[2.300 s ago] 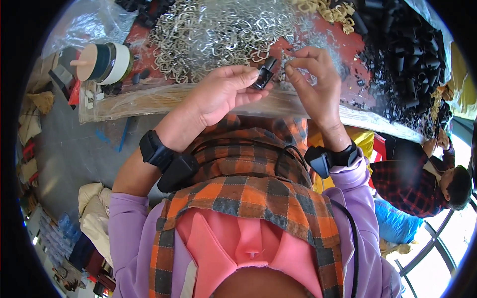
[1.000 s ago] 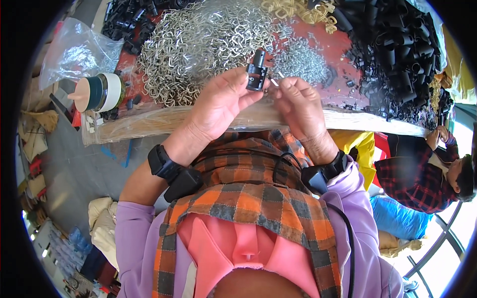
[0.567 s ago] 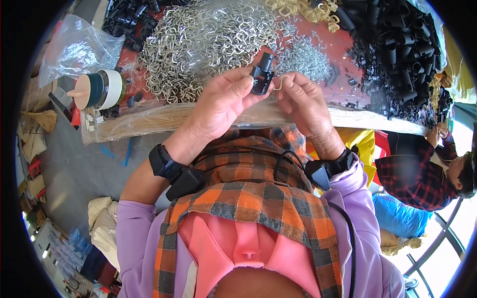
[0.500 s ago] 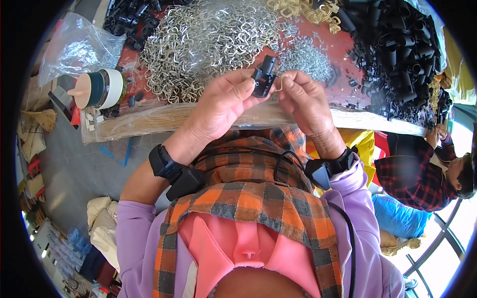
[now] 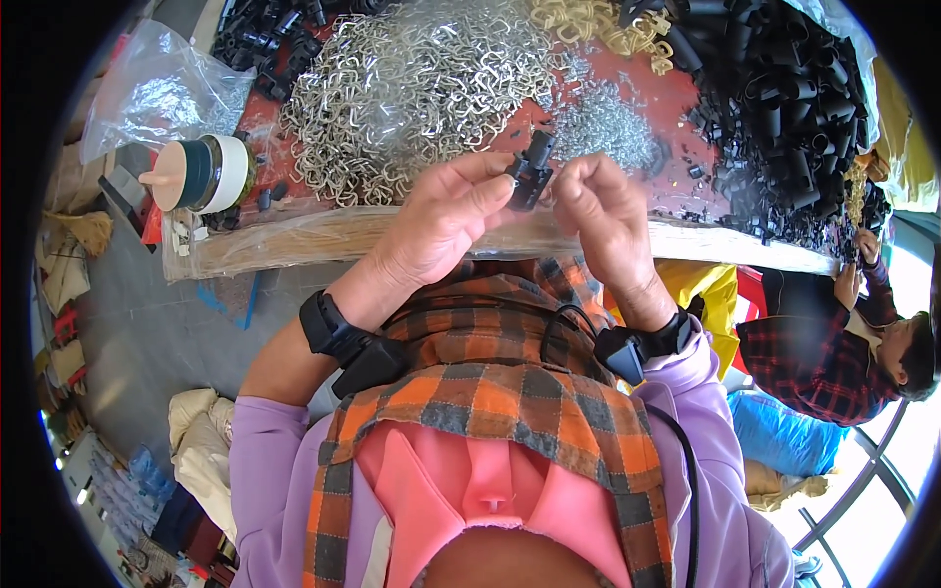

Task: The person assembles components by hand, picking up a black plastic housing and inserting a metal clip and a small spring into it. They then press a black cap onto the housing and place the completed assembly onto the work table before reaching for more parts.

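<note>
My left hand [image 5: 446, 211] pinches a black plastic fitting [image 5: 530, 174] with a short tube on top, upright over the table's front edge. A tiny bright spot shows on the fitting beside my thumb. Just right of it is my right hand [image 5: 610, 211], its fingers curled in and the tips partly smeared; whatever they hold, if anything, I cannot make out. Beyond my hands lie a big heap of bent metal hooks [image 5: 392, 98] and a smaller pile of small silvery pieces [image 5: 603, 127].
Black plastic tubes [image 5: 784, 108] are heaped at the right, brass-coloured pieces [image 5: 598, 20] at the back. A clear plastic bag [image 5: 162, 88] and a lidded round jar [image 5: 225, 173] stand left. Another person [image 5: 823, 353] works at the right. Plastic-wrapped wood edges the table [image 5: 323, 235].
My right hand has drawn slightly away from the fitting. The metal hook it was pinching no longer shows in its fingers. The fitting has shifted a little to the right and tilted.
</note>
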Demonstrator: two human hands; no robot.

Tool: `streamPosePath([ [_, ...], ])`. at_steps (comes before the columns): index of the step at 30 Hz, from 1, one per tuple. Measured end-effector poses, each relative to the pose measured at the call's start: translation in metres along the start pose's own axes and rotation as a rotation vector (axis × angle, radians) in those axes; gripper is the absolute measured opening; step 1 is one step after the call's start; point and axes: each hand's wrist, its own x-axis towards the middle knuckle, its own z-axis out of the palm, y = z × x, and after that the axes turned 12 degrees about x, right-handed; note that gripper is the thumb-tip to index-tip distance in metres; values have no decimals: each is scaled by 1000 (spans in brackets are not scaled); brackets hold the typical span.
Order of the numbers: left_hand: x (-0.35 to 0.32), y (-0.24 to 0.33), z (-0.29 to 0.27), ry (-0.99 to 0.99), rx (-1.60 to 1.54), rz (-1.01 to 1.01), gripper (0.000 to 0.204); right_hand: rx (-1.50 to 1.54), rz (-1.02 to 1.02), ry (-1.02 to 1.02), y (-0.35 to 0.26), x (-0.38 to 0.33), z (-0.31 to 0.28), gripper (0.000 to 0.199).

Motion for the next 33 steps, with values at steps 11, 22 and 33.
streamPosePath([
  [11, 6, -3, 11, -34, -133, -125, 23, -35, 22, -68, -10, -6, -12, 9],
  [22, -4, 0, 2, 6, -77, -246, 24, -102, -84, 17, -9, -9, 3, 8],
  [33, -2, 0, 5, 30, -111, -330, 22, -731, -553, -149, -13, -10, 2, 8],
])
